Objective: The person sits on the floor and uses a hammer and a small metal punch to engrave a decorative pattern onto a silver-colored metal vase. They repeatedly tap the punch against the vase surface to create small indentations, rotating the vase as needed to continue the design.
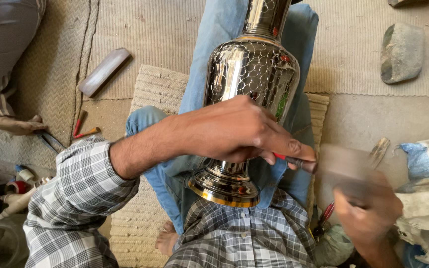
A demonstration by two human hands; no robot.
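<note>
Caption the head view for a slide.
Left hand steadies a chisel against an engraved metal vase; blurred right hand swings a hammer.

The left arm comes in from the lower left in a checked sleeve pushed back to the forearm, and the bare forearm reaches across the body toward the right. The left hand (244,129) is turned palm down, the knuckles up, and the fingers (286,144) are curled and pinched together at the tips. The right hand (368,208) is low on the right side, blurred by motion, the back of the hand toward the camera, the fingers closed.
</note>
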